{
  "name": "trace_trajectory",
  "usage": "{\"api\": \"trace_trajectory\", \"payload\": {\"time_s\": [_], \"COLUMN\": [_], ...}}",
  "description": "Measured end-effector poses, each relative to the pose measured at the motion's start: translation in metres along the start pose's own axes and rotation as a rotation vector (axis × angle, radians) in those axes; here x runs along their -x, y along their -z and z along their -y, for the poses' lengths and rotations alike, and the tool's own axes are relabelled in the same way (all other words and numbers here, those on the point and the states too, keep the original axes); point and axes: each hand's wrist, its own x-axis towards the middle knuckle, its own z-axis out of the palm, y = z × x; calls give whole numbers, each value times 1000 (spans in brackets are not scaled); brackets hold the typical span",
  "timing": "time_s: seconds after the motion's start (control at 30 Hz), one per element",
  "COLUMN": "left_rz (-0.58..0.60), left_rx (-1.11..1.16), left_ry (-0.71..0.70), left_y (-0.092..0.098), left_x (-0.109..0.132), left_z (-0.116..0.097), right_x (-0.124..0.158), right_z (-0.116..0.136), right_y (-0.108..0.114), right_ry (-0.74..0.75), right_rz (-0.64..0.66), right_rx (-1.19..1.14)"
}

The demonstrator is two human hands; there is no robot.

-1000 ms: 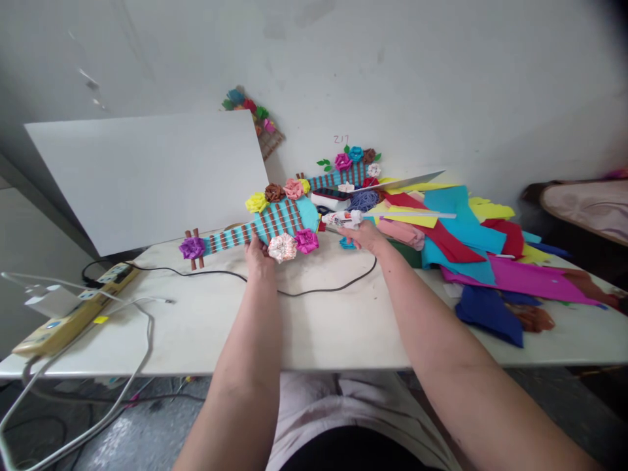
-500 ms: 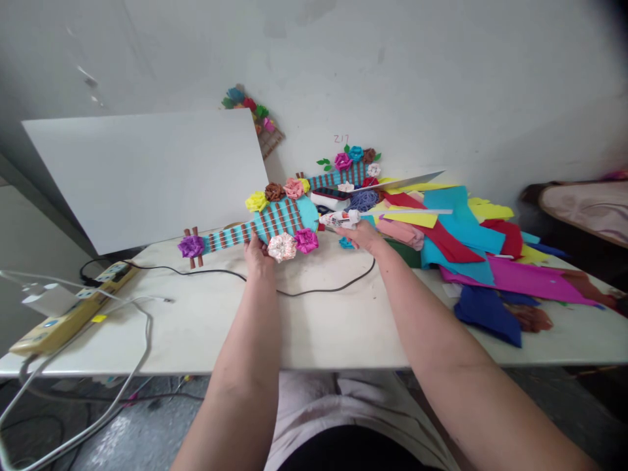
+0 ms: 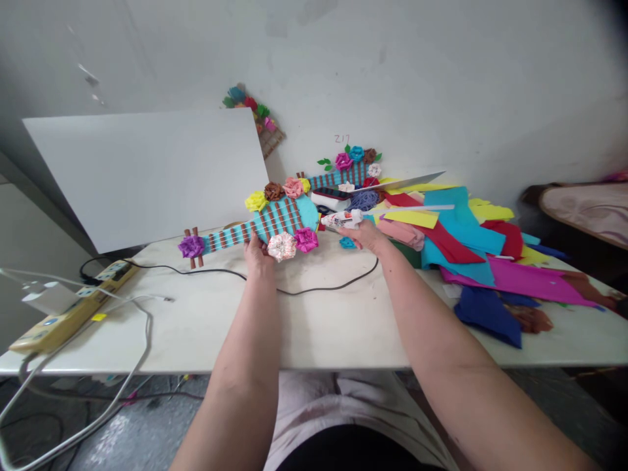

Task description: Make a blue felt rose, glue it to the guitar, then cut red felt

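My left hand point(image 3: 258, 252) grips the lower edge of a paper guitar point(image 3: 260, 226), turquoise with brown stripes and paper flowers along its body and on its head. It holds the guitar tilted a little above the white table point(image 3: 314, 320). My right hand point(image 3: 364, 234) is closed round a white glue gun point(image 3: 342, 219), whose nozzle points left at the guitar's right end. A black cord point(image 3: 314, 288) runs from the glue gun across the table to the left.
A pile of coloured paper sheets point(image 3: 471, 248) covers the table's right side. A second flowered paper guitar point(image 3: 343, 173) leans on the wall behind. A large white board point(image 3: 147, 173) stands at the back left. A yellow power strip point(image 3: 69, 307) with plugs lies at the left edge.
Almost nothing has moved. The glue gun's tip has edged slightly nearer the guitar's right end.
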Motion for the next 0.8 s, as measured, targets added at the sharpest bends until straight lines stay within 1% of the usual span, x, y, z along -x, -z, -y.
{"api": "trace_trajectory", "payload": {"time_s": [0.17, 0.33, 0.5, 0.63, 0.8], "left_rz": [-1, 10, 16, 23, 23], "left_rx": [3, 18, -3, -23, 29], "left_ry": [12, 5, 1, -9, 5], "left_y": [-2, -3, -2, -1, -1], "left_x": [2, 5, 6, 6, 4], "left_z": [-1, -2, -2, -1, -1], "right_x": [-2, -6, -6, -7, -9], "right_z": [-3, -9, -10, -9, -12], "right_y": [0, -2, -2, -3, -5], "right_ry": [5, 12, 6, 12, 31], "right_rz": [-2, -31, -62, -71, -60], "right_rx": [47, 9, 21, 21, -34]}}
